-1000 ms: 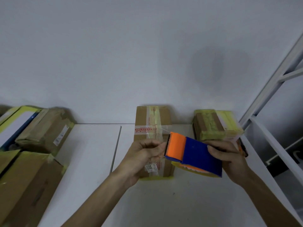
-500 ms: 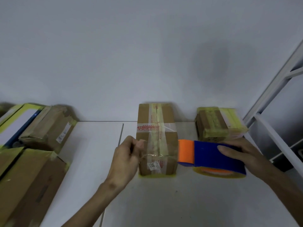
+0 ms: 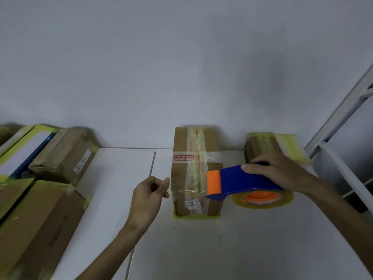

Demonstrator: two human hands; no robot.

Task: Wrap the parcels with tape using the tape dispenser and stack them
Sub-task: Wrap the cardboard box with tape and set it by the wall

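Note:
A long brown cardboard parcel (image 3: pixel 196 158) lies on the white table (image 3: pixel 201 249), its far end against the wall. Clear tape runs along its top, and a fresh strip crosses it near the front. My right hand (image 3: pixel 270 168) grips the blue and orange tape dispenser (image 3: pixel 240 181), whose orange head rests on the parcel's right side. The yellowish tape roll (image 3: pixel 262 199) sits beneath it. My left hand (image 3: pixel 150 190) is at the parcel's left edge and pinches the tape end against that side.
A smaller parcel (image 3: pixel 276 147) wrapped in yellow tape stands at the back right behind the dispenser. Several taped boxes (image 3: pixel 40 199) are piled at the left. A white metal shelf frame (image 3: pixel 343 138) rises at the right.
The dispenser moved from above the parcel's front to its right side, drawing tape across the top. My left hand went left and down to the parcel's left edge with the tape end.

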